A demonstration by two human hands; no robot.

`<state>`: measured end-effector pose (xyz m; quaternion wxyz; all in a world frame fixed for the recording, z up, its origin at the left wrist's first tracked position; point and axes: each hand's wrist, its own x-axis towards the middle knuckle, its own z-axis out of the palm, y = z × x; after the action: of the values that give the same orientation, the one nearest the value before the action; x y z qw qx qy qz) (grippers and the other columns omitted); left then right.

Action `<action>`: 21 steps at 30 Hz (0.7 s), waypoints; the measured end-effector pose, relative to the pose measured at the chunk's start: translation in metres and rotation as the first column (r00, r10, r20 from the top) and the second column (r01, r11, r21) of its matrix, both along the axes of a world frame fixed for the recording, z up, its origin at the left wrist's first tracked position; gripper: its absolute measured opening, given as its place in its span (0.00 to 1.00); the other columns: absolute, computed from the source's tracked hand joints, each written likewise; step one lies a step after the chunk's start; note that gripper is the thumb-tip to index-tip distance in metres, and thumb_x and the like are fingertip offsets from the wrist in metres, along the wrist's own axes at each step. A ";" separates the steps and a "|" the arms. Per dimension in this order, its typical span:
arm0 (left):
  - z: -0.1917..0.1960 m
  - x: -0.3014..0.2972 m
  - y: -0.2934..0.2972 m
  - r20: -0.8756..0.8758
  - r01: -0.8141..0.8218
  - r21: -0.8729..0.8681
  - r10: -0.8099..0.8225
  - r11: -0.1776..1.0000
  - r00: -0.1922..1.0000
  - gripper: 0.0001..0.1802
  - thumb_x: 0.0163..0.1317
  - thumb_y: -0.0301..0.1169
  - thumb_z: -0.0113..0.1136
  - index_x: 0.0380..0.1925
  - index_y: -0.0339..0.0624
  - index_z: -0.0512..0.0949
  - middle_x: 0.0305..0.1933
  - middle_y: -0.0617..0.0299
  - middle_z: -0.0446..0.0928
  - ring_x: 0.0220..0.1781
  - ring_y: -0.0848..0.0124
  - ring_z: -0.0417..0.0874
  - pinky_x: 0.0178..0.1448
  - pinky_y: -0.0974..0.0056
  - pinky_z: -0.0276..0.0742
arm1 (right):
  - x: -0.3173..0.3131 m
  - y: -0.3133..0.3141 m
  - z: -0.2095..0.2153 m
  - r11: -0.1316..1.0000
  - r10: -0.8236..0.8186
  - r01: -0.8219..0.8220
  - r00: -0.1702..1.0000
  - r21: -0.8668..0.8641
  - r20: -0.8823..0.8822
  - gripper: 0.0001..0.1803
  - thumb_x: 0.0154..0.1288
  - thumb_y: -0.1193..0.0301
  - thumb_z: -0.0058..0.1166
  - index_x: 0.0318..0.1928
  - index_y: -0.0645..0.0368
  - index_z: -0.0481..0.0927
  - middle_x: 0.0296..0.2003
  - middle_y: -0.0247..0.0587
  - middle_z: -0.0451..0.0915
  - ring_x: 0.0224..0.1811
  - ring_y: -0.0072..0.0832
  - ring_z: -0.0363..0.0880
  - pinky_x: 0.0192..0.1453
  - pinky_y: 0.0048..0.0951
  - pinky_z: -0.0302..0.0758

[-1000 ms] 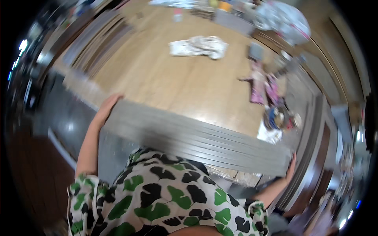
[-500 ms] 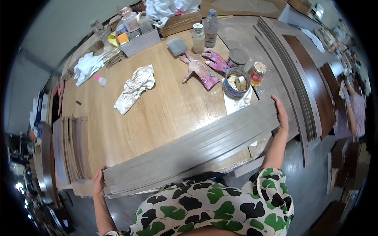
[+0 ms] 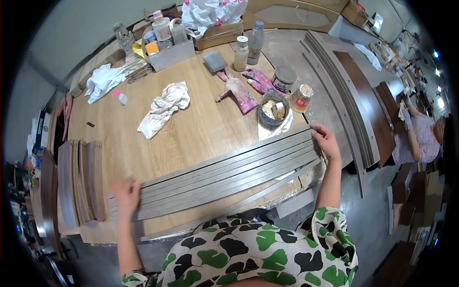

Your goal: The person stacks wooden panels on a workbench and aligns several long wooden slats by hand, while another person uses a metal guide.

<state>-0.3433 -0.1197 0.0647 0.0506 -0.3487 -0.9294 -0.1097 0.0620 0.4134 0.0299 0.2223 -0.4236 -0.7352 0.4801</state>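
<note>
Several long grey strips (image 3: 224,174) lie side by side on the near part of a wooden table (image 3: 201,129), running from lower left to upper right. My left hand (image 3: 126,196) rests flat on their left end with fingers spread. At the other end my right hand (image 3: 326,141) grips the strips' far right tips, fingers curled over the edge. A green, black and white patterned shirt (image 3: 253,253) fills the bottom of the view.
A crumpled cloth (image 3: 162,109), pink gloves (image 3: 241,86), a tin of putty (image 3: 272,109), jars and bottles sit further back. A stack of wooden strips (image 3: 81,184) lies at the left. Long boards (image 3: 351,95) stand to the right; another person (image 3: 416,138) sits beyond.
The strips have come down from being carried at an angle and now lie on the table. My left hand has shifted onto the top of their left end.
</note>
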 end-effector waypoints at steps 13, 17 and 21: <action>-0.011 0.123 0.170 0.093 0.424 0.147 -0.439 0.894 0.894 0.40 0.47 0.60 0.66 0.50 0.37 0.74 0.39 0.52 0.72 0.44 0.56 0.72 0.51 0.54 0.63 | -0.145 -0.013 0.044 0.924 0.318 -0.269 0.935 -0.271 0.157 0.46 0.53 0.54 0.69 0.67 0.61 0.62 0.50 0.48 0.78 0.45 0.34 0.80 0.40 0.33 0.81; -0.018 0.121 0.172 0.044 0.419 0.197 -0.435 0.886 0.899 0.38 0.47 0.59 0.67 0.47 0.38 0.75 0.40 0.53 0.72 0.44 0.55 0.72 0.50 0.55 0.64 | -0.172 0.004 0.007 0.966 0.183 -0.197 0.978 -0.167 -0.099 0.33 0.57 0.60 0.67 0.58 0.64 0.72 0.39 0.40 0.81 0.32 0.24 0.79 0.27 0.27 0.79; -0.021 0.115 0.174 0.003 0.440 0.217 -0.451 0.871 0.892 0.37 0.48 0.59 0.66 0.45 0.37 0.75 0.37 0.54 0.72 0.41 0.57 0.73 0.47 0.56 0.64 | -0.205 0.023 0.006 0.957 0.206 -0.205 0.978 -0.206 -0.019 0.25 0.60 0.61 0.65 0.53 0.64 0.77 0.38 0.34 0.81 0.38 0.22 0.78 0.33 0.27 0.79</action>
<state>-0.2286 0.0539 0.0434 0.0355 -0.5431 -0.8081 -0.2253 -0.1426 0.4359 0.0358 0.1248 -0.3665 -0.7216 0.5739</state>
